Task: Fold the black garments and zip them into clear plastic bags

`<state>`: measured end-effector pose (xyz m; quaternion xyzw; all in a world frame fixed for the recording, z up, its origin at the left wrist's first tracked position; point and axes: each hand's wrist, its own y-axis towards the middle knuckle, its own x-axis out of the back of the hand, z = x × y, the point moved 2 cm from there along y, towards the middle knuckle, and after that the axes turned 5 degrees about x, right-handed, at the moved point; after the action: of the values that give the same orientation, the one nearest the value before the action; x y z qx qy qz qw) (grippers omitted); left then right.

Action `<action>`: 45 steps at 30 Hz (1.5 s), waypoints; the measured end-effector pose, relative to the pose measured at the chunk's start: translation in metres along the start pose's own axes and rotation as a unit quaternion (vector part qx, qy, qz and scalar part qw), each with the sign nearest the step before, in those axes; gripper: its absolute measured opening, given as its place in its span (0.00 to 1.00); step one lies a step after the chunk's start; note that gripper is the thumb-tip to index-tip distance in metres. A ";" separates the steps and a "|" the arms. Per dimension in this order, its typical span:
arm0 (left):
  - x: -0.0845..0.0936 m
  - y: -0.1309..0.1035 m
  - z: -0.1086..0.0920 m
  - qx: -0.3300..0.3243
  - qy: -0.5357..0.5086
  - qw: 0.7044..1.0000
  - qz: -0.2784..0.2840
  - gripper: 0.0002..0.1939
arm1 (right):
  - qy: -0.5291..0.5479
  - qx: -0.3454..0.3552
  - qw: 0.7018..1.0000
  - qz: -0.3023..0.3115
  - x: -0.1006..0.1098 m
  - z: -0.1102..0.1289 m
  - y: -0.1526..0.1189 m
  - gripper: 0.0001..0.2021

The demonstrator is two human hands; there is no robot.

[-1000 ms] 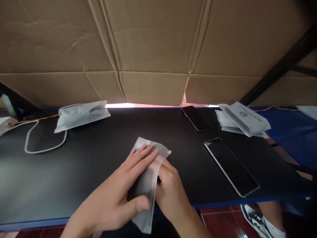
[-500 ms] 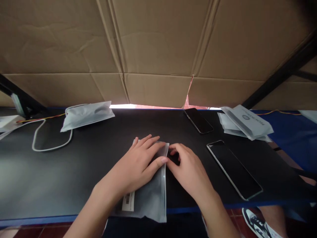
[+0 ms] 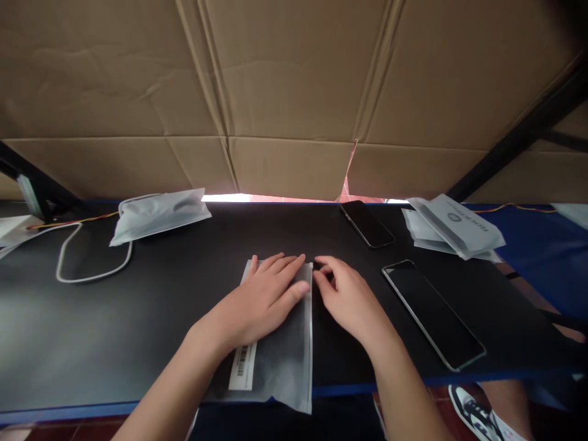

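A frosted zip bag (image 3: 285, 367) lies flat on the black table, its front end reaching past the near edge. It bears a white barcode label (image 3: 243, 367). My left hand (image 3: 264, 300) rests palm down across the bag, fingers stretched out and thumb near the zip edge. Just right of that edge, my right hand (image 3: 346, 297) has its fingers half curled, with thumb and forefinger apart near the small zip slider (image 3: 311, 265). Nothing shows between them, and I cannot tell whether they touch the slider.
To the right lie a larger phone (image 3: 434, 315) and a smaller dark phone (image 3: 367, 223), with printed frosted bags (image 3: 459, 226) behind. A filled frosted bag (image 3: 160, 214) and a white cable (image 3: 94, 280) sit at back left. A cardboard wall (image 3: 294, 92) rises behind the table.
My right thumb has moved up and away from the bag's zip edge, toward the far corner. My left hand has shifted slightly, and the bag has straightened a little, showing more of its label.
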<state>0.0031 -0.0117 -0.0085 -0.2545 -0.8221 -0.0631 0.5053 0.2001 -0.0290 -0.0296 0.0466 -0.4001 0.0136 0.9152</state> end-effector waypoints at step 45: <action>-0.036 -0.075 0.045 0.092 0.160 0.959 -0.216 0.39 | -0.190 0.130 0.973 -0.011 -0.011 -0.034 -0.073 0.27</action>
<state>-0.0557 -0.0730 -0.0496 -0.0095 -0.7684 -0.1346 0.6255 0.2222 -0.0978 -0.0659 0.1708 -0.5609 0.0463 0.8087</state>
